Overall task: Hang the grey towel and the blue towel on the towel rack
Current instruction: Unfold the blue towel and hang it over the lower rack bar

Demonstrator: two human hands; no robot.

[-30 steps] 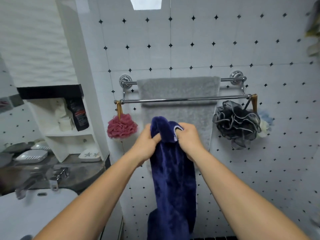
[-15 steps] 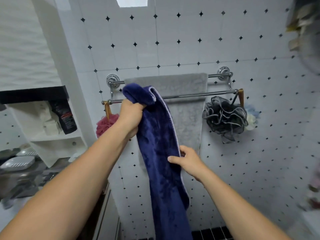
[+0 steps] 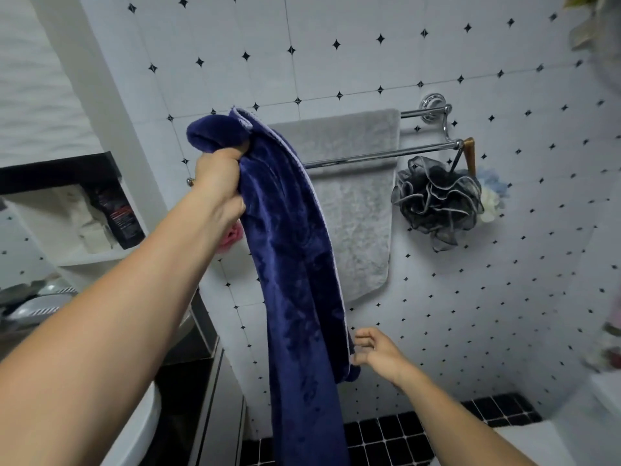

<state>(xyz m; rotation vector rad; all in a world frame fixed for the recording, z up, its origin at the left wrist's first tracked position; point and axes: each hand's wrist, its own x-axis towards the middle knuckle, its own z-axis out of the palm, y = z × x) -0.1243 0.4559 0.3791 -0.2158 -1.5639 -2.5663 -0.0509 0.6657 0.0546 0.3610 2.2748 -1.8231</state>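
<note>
Left hand has hoisted the blue towel higher, bunched top above its fist; right hand has slid down to the towel's lower edge, fingers loosened.

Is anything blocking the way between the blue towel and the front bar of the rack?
Nothing visible blocks it. The left hand grips the blue towel near its top, in front of the front bar, whose visible stretch is bare. The grey towel hangs behind, on the rear bar. The right hand is at the towel's lower edge.

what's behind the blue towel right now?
Behind the blue towel: the grey towel on the rack, partly covered. A pink puff peeks out; the rack's left end is mostly hidden.
</note>
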